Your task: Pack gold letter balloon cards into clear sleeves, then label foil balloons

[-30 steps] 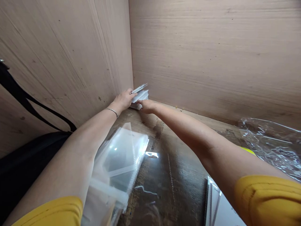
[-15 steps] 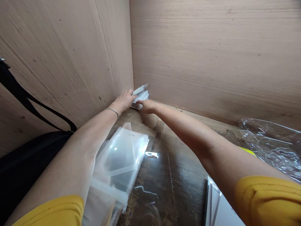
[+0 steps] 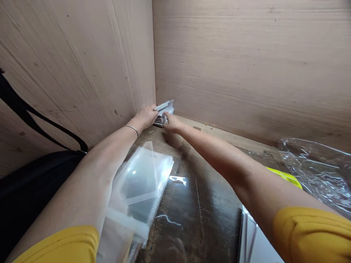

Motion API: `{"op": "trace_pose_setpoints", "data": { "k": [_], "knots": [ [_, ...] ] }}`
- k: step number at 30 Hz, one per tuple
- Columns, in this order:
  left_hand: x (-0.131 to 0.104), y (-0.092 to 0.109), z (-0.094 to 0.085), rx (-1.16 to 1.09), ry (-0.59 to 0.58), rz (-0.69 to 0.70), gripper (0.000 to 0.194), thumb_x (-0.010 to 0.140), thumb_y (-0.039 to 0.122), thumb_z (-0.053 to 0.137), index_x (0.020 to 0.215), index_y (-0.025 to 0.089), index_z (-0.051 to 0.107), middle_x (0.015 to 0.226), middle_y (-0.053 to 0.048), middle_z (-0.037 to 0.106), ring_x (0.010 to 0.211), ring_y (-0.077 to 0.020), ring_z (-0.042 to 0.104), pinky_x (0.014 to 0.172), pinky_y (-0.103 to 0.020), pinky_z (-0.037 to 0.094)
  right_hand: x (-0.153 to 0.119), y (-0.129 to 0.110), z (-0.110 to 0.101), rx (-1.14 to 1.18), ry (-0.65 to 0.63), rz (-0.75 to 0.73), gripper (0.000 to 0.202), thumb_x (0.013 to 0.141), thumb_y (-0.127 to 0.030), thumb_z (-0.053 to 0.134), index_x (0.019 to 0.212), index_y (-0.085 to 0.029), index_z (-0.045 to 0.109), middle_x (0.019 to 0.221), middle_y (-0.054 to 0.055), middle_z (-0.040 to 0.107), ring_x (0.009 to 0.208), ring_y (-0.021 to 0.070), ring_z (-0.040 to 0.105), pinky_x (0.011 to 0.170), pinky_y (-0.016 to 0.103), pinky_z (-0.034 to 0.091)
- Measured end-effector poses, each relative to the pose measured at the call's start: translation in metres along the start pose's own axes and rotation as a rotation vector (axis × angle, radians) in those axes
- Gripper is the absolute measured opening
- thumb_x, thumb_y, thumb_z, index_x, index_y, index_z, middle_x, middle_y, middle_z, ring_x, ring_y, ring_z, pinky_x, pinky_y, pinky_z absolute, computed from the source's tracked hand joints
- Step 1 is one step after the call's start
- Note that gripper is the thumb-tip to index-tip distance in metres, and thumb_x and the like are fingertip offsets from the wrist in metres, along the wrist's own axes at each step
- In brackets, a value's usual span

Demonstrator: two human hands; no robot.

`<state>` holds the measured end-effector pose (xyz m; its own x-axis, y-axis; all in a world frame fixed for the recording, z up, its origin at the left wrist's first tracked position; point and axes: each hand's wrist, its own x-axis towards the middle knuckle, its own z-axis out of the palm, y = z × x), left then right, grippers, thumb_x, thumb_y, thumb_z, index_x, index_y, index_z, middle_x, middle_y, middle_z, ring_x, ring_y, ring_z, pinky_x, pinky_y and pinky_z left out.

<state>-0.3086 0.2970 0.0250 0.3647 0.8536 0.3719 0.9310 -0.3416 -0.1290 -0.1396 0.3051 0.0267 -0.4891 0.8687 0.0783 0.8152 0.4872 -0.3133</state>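
Both hands on a small stack of white cards in the far corner, frame centre.

Left hand cups the left side of the stack of cards, fingers curled onto it; right hand presses its front edge, fingertips on the pile, grip closed loosely around it. Stack sits on the bench where the two wood panels meet, top cards slightly fanned, not squared up yet. Clear plastic sleeves lie lower centre, untouched; crumpled clear wrap at right; black strap at left.
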Motion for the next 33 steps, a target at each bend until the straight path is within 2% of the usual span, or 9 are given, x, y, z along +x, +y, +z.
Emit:
{"op": "trace_pose_setpoints", "data": {
  "k": [4, 8, 14, 17, 22, 25, 27, 30, 33],
  "knots": [
    [-0.001, 0.003, 0.0, -0.023, 0.059, -0.057, 0.032, 0.088, 0.026, 0.043, 0.1, 0.011, 0.069, 0.112, -0.017, 0.06, 0.097, -0.0281, 0.06, 0.082, -0.036, 0.045, 0.002, 0.0, -0.001, -0.007, 0.051, 0.015, 0.062, 0.079, -0.019, 0.057, 0.138, -0.015, 0.041, 0.13, 0.01, 0.061, 0.116, 0.0243, 0.059, 0.098, 0.031, 0.046],
    [-0.003, -0.001, -0.003, -0.069, 0.094, -0.112, 0.029, 0.089, 0.03, 0.046, 0.097, 0.013, 0.069, 0.115, -0.014, 0.06, 0.095, -0.0249, 0.061, 0.084, -0.034, 0.046, 0.001, 0.001, -0.004, -0.029, 0.125, 0.036, 0.046, 0.081, -0.016, 0.052, 0.128, -0.018, 0.053, 0.129, 0.009, 0.061, 0.118, 0.025, 0.057, 0.1, 0.032, 0.043],
    [-0.006, -0.004, -0.005, -0.149, 0.159, -0.183, 0.03, 0.09, 0.032, 0.046, 0.099, 0.013, 0.067, 0.116, -0.012, 0.06, 0.097, -0.0218, 0.06, 0.086, -0.032, 0.046, 0.002, 0.001, -0.003, -0.082, 0.229, 0.059, 0.043, 0.085, -0.019, 0.047, 0.126, -0.014, 0.053, 0.131, 0.014, 0.058, 0.118, 0.0274, 0.055, 0.101, 0.037, 0.042],
    [-0.006, -0.004, -0.003, -0.158, 0.173, -0.2, 0.03, 0.09, 0.033, 0.045, 0.096, 0.015, 0.068, 0.114, -0.011, 0.061, 0.095, -0.0215, 0.06, 0.086, -0.033, 0.047, 0.003, 0.001, -0.002, -0.113, 0.213, -0.003, 0.046, 0.084, -0.016, 0.047, 0.13, -0.013, 0.052, 0.134, 0.014, 0.055, 0.12, 0.0261, 0.055, 0.102, 0.035, 0.041],
    [-0.006, -0.007, 0.001, -0.169, 0.157, -0.193, 0.022, 0.085, 0.029, 0.049, 0.089, 0.018, 0.068, 0.114, -0.01, 0.062, 0.095, -0.0231, 0.061, 0.084, -0.034, 0.048, 0.01, 0.003, -0.003, -0.156, 0.128, -0.193, 0.057, 0.078, -0.007, 0.052, 0.133, -0.021, 0.052, 0.149, 0.004, 0.043, 0.127, 0.021, 0.05, 0.103, 0.028, 0.039],
    [-0.007, -0.007, 0.001, -0.176, 0.151, -0.197, 0.021, 0.084, 0.025, 0.049, 0.091, 0.017, 0.067, 0.118, -0.012, 0.06, 0.099, -0.0244, 0.061, 0.085, -0.036, 0.048, 0.014, 0.0, -0.003, -0.171, 0.104, -0.228, 0.037, 0.081, -0.008, 0.049, 0.112, -0.017, 0.066, 0.132, 0.007, 0.059, 0.116, 0.0226, 0.058, 0.096, 0.028, 0.043],
    [-0.007, -0.006, -0.002, -0.178, 0.151, -0.222, 0.021, 0.084, 0.023, 0.049, 0.093, 0.016, 0.067, 0.119, -0.013, 0.06, 0.1, -0.0256, 0.061, 0.086, -0.038, 0.048, 0.015, -0.003, -0.006, -0.178, 0.122, -0.219, 0.03, 0.085, -0.012, 0.044, 0.103, -0.014, 0.069, 0.118, 0.009, 0.067, 0.109, 0.0239, 0.061, 0.092, 0.029, 0.044],
    [-0.003, -0.003, -0.013, -0.194, 0.18, -0.282, 0.021, 0.084, 0.023, 0.049, 0.095, 0.017, 0.066, 0.117, -0.012, 0.061, 0.102, -0.0263, 0.06, 0.087, -0.038, 0.048, 0.01, -0.004, -0.023, -0.141, 0.271, -0.2, 0.032, 0.092, -0.018, 0.036, 0.106, -0.014, 0.064, 0.11, 0.009, 0.068, 0.103, 0.0215, 0.061, 0.088, 0.028, 0.045],
    [0.004, -0.003, -0.036, -0.201, 0.269, -0.362, 0.017, 0.084, 0.025, 0.052, 0.094, 0.021, 0.066, 0.115, -0.008, 0.062, 0.103, -0.0246, 0.059, 0.087, -0.036, 0.048, -0.002, -0.001, -0.066, 0.037, 0.566, -0.106, 0.03, 0.095, -0.019, 0.033, 0.113, -0.012, 0.055, 0.104, 0.007, 0.068, 0.091, 0.0148, 0.062, 0.078, 0.022, 0.046]
  ]
}}
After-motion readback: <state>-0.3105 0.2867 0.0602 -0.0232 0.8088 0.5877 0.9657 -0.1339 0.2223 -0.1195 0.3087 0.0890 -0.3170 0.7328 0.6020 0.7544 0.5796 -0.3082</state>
